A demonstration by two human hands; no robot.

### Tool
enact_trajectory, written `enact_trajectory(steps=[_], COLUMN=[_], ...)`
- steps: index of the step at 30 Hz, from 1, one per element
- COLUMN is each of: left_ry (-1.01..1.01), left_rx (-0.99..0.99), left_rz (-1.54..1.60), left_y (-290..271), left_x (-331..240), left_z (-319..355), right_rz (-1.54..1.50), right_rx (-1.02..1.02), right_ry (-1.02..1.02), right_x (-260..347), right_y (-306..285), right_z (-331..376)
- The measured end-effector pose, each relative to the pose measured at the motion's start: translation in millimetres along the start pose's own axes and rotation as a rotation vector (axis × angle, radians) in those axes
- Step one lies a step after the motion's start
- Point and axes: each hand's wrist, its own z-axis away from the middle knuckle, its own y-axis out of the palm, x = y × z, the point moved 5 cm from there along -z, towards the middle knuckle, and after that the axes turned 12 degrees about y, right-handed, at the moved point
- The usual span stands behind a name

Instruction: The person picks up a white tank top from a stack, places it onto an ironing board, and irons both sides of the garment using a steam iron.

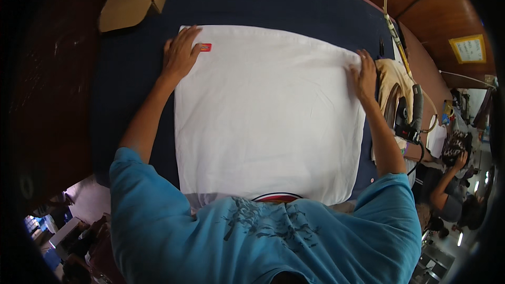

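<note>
One white cloth (268, 110) on one navy table cover (131, 68), under two hands.
The cloth is spread between the hands and towards the body. One iron (417, 109) is noted right of the right hand (364, 76), which is placed at the far right corner; whether it pinches cannot be told. The left hand (180, 55) is laid open; one red label (206, 47) is found beside its thumb.

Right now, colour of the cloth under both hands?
The cloth is white, with a small red label by the left hand; best in head view.
</note>
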Motion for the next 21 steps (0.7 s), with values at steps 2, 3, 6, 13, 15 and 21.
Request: enact_trajectory(steps=[2, 3, 6, 13, 15, 21], left_ry=[0.035, 0.037, 0.029, -0.145, -0.308, -0.653], left_rx=[0.106, 0.134, 0.176, 0.181, 0.192, 0.0], left_rz=[-0.198, -0.193, -0.256, -0.286, -0.265, -0.185], left_y=[21, 24, 27, -23, -34, -64], left_x=[-1, 3, 1, -47, -68, -148], left_z=[13, 10, 8, 97, 176, 338], right_rz=[0.294, 0.278, 0.235, 0.085, -0.13, -0.604], right_rx=[0.239, 0.227, 0.237, 0.224, 0.222, 0.198], right_ry=[0.126, 0.144, 0.176, 0.055, 0.192, 0.813], right_x=[-21, -28, -42, -8, -11, -44], right_y=[24, 24, 27, -49, -78, -116], right_z=[29, 27, 20, 95, 167, 342])
